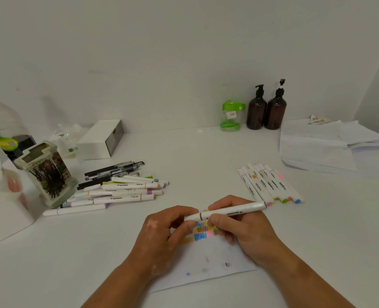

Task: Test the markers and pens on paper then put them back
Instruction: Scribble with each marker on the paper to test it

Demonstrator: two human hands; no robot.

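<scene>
White table (195, 156) is spreading across the head view. Near six o'clock, the left hand (161, 232) is curling its fingers round one end of a white marker (235, 211). The right hand (244, 230) is pinching its barrel above the scribbled paper (208, 258). From the hands, a marker pile (121, 190) is lying at ten o'clock and a marker row (270, 184) at two.

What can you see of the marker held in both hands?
The marker is a white plastic-looking barrel with black MARKER lettering and a brown band near its left end. It lies almost level, right end slightly higher, over the scribbled paper. The left hand pinches its left end; the right hand holds the barrel.
</scene>
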